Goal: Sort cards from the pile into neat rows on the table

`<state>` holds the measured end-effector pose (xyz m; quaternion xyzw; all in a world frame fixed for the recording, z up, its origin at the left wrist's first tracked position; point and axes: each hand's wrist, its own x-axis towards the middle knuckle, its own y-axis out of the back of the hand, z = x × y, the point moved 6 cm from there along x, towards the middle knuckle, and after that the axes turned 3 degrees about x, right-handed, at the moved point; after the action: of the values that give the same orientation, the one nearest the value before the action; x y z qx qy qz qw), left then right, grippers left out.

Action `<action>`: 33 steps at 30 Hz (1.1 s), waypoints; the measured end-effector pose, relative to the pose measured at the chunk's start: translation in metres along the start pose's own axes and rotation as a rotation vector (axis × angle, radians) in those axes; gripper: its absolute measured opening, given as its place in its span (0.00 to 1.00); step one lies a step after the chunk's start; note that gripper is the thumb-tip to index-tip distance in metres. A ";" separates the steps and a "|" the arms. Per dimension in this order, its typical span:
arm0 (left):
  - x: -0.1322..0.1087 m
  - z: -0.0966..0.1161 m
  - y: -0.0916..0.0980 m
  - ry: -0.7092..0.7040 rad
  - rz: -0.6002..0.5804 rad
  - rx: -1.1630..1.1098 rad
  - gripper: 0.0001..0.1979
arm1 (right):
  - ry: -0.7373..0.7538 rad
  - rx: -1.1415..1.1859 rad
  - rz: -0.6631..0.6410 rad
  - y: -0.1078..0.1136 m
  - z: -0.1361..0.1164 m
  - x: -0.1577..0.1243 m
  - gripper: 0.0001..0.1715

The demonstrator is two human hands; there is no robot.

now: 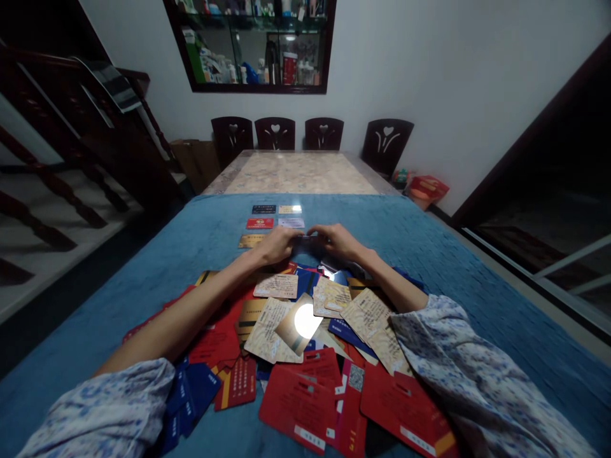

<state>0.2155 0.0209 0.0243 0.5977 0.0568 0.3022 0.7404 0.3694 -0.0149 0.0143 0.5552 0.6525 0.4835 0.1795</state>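
I see a person at the near edge of a long table, its near part covered with a blue cloth. Both forearms, in floral sleeves pushed up to the elbows, reach over a heap of cards toward the middle of the surface. The left hand and the right hand nearly meet there, fingers bent, pinching between them a thin card that I see almost edge-on; its face I cannot make out.

Just beyond the hands, toward the far edge of the cloth, five cards lie flat in two columns: a black card beside a pale gold card, then a red card beside a silvery card, and a gold card in the left column, partly behind the left hand.

The heap spreads along the near edge, overlapping reds, blues, golds and creams; one shiny card in its middle throws back a bright glare. Past the table's far edge stand dark chairs, and a cardboard box sits off its far left corner.
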 end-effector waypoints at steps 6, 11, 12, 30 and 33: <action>-0.004 -0.002 -0.002 0.025 0.017 0.053 0.24 | -0.018 -0.047 -0.011 -0.004 0.003 0.001 0.19; -0.009 -0.001 -0.006 -0.003 0.008 0.110 0.23 | -0.067 -0.160 -0.065 -0.007 0.004 0.001 0.24; -0.010 -0.002 -0.008 0.006 0.001 0.118 0.24 | -0.079 -0.180 -0.077 -0.007 0.004 0.001 0.26; -0.007 -0.013 -0.014 0.122 -0.018 0.146 0.21 | -0.076 -0.043 -0.106 -0.015 0.014 0.001 0.35; -0.006 -0.017 -0.013 0.164 -0.025 0.132 0.17 | -0.085 -0.053 -0.103 -0.015 0.014 0.001 0.36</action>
<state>0.2081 0.0309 0.0057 0.6176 0.1444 0.3363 0.6961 0.3717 -0.0063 -0.0049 0.5361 0.6590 0.4666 0.2463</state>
